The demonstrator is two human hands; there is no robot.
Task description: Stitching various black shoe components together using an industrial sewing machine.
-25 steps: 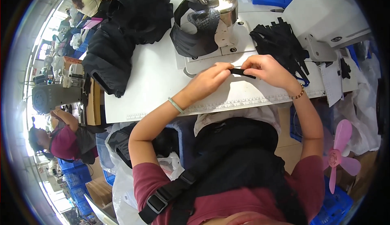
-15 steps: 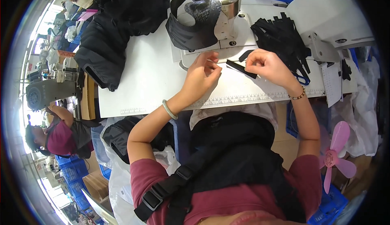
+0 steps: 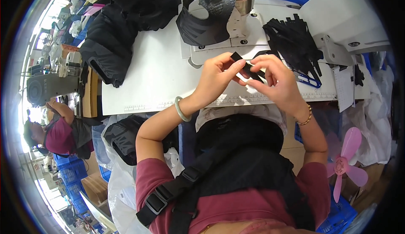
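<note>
I see short black fabric strip [image 3: 247,68] held above near edge of white worktable [image 3: 147,77], pinched between both hands. Left hand [image 3: 217,80] grips its upper-left end, thumb and fingers closed. Right hand [image 3: 276,82] clasps lower-right end. Pile of black strips [image 3: 295,42] lies toward table's far right.

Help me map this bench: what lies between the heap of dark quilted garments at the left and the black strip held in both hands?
Only bare white tabletop lies between the heap of dark quilted garments and the black strip in the head view.
</note>
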